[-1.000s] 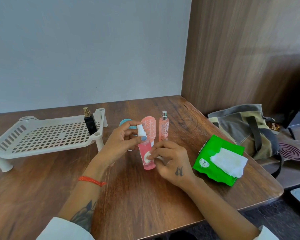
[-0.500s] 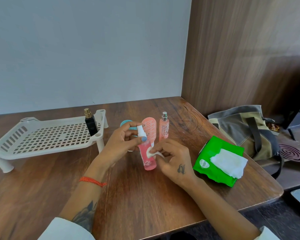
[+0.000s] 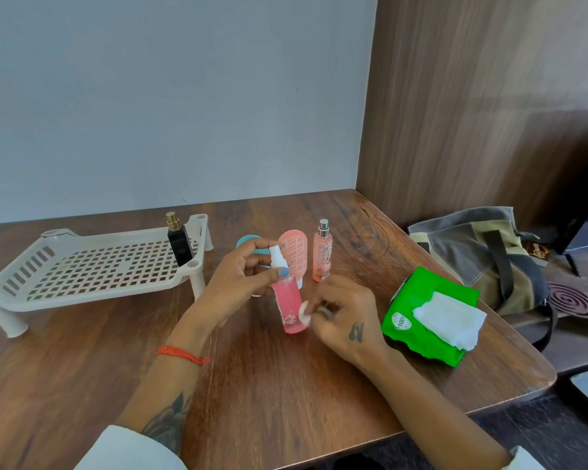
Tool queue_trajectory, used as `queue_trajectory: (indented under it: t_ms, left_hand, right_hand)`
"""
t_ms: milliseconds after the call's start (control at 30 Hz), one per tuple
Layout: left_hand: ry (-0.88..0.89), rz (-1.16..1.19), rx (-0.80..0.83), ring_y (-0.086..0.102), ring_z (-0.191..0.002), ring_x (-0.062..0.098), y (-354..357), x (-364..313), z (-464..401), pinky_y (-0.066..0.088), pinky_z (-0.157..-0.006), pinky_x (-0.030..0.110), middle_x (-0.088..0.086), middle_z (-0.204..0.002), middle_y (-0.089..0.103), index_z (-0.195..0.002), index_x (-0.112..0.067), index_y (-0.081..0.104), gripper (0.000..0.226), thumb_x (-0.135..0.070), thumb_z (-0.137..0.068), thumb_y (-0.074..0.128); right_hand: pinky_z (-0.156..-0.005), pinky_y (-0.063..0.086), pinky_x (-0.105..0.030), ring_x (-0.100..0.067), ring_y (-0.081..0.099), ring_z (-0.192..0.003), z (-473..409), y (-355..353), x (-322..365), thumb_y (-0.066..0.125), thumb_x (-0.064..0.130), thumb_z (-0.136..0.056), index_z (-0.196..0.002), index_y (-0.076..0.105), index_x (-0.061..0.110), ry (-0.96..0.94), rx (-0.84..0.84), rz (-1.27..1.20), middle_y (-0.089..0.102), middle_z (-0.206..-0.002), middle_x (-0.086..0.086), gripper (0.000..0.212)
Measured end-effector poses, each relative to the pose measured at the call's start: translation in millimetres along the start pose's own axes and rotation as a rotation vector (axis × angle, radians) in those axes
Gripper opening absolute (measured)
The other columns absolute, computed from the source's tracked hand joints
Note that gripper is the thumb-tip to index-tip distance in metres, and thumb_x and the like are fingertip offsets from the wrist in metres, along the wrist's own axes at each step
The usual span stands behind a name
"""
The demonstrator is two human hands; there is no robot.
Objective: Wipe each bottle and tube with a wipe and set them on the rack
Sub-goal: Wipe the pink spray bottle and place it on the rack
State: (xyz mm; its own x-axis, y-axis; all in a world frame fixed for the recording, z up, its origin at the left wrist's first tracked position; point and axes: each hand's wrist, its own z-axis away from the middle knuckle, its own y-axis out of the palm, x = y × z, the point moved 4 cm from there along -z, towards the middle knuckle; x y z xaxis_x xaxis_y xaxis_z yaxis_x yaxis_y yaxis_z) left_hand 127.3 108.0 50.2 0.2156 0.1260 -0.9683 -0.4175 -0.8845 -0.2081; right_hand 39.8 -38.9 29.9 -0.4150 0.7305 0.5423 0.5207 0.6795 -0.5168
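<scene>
One bottle is sitting on the white plastic rack so far: the black perfume bottle with the gold sprayer, standing upright at the rack's right edge. I am judging that one as finished.

I am holding the pink spray bottle at the centre of the wooden table, tilted a little, its base close to the tabletop. My left hand is gripping its upper part, thumb and fingers curled round just below the white nozzle. My right hand is pinching a small folded wipe and pressing it against the bottle's lower side, so I am wiping the second item now.

At twelve o'clock from this bottle, a salmon-pink tube is standing with its cap down, and just beside it at one o'clock a slim peach spray bottle with a silver top is standing upright. At eleven o'clock a teal object is showing behind my left hand; I cannot tell what it is. I am reckoning these are waiting for their turn.

At three o'clock the green wipe pack is lying with a white wipe pulled out on top. Its round label is showing "100"; the rest is too small to read. The printing on the bottles is not legible.

Beyond the table's right edge a grey and olive bag is resting near a dark spiral coil.
</scene>
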Motion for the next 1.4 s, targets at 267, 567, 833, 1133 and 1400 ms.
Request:
queue_trajectory:
  t_ms: [267,567,833,1133,1400]
  left_hand:
    - [0.042,-0.009,-0.006,0.069,-0.087,0.013,3.2,-3.2,2.2,0.055,-0.065,0.020,0.003,-0.103,0.071,-0.115,-0.022,0.055,0.039,-0.010,-0.081,0.069]
    - [0.031,-0.009,-0.016,0.068,-0.091,0.016,3.0,-1.6,1.3,0.056,-0.066,0.023,0.005,-0.105,0.070,-0.118,-0.021,0.054,0.042,-0.012,-0.080,0.070]
    - [0.041,-0.016,-0.010,0.070,-0.088,0.014,2.8,-2.4,2.0,0.058,-0.069,0.024,0.001,-0.102,0.071,-0.117,-0.022,0.054,0.041,-0.014,-0.080,0.071]
    - [0.048,-0.037,-0.032,0.070,-0.088,0.016,3.0,-2.0,1.7,0.058,-0.068,0.025,0.004,-0.102,0.071,-0.116,-0.024,0.055,0.042,-0.015,-0.079,0.072]
    - [0.064,-0.032,-0.036,0.070,-0.086,0.016,2.7,-1.1,1.8,0.058,-0.067,0.026,0.004,-0.096,0.072,-0.110,-0.026,0.057,0.038,-0.015,-0.078,0.073]
  right_hand:
    - [-0.066,0.050,-0.023,-0.015,0.060,-0.081,4.9,4.4,11.1,0.059,0.015,-0.077,-0.088,0.074,0.014,-0.212,0.008,0.086,0.064,-0.090,-0.003,0.019]
    - [-0.054,0.044,-0.022,-0.007,0.055,-0.069,6.7,9.4,6.7,0.064,0.014,-0.063,-0.065,0.071,0.018,-0.182,0.249,0.094,0.062,-0.074,0.005,0.009]
    - [-0.072,0.048,-0.019,-0.014,0.059,-0.084,3.4,-0.9,9.7,0.066,0.009,-0.080,-0.100,0.071,0.008,-0.204,-0.137,0.092,0.064,-0.095,-0.007,0.021]
    - [-0.054,0.041,-0.021,-0.010,0.054,-0.069,7.9,12.3,16.6,0.062,0.022,-0.073,-0.079,0.073,0.020,-0.280,0.166,0.205,0.060,-0.080,0.003,0.013]
    - [-0.044,0.041,-0.024,-0.014,0.049,-0.052,7.5,5.5,11.9,0.065,0.011,-0.062,-0.059,0.067,0.012,-0.264,0.070,0.163,0.054,-0.064,0.001,0.003]
